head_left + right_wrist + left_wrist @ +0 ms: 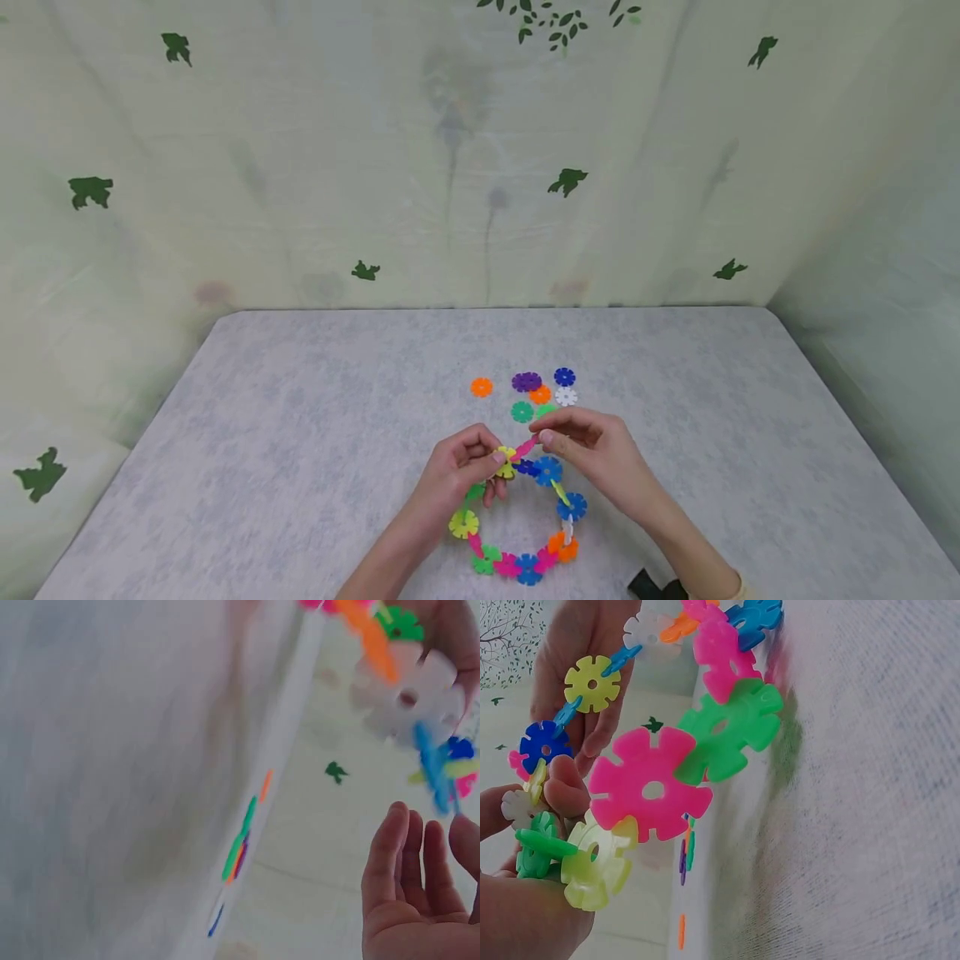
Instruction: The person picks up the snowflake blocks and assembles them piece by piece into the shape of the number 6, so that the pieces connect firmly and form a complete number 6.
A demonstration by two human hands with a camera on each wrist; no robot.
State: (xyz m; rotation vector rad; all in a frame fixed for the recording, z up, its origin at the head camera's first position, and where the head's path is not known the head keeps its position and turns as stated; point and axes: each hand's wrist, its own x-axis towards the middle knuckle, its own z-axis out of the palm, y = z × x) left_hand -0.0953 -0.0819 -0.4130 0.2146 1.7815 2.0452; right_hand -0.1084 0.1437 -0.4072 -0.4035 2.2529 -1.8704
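Note:
A closed-looking loop of interlocking notched plastic discs (507,565) in pink, blue, green, yellow, white and orange hangs from my left hand (463,468). That hand pinches the loop near a yellow disc (505,462); in the left wrist view a white disc (515,808) sits between its fingers. From the yellow disc a pink disc (525,448) sticks out toward my right hand (592,446). The right thumb and fingers are at its tip. In the right wrist view a gap shows between right thumb and fingers (396,836), with blue, yellow and pink discs above.
Loose discs lie beyond the hands: orange (482,387), purple (527,382), dark blue (565,377), white (566,396) and green (522,412). A black object (651,586) lies by the right forearm. A pale curtain (450,208) stands behind the grey table (300,400).

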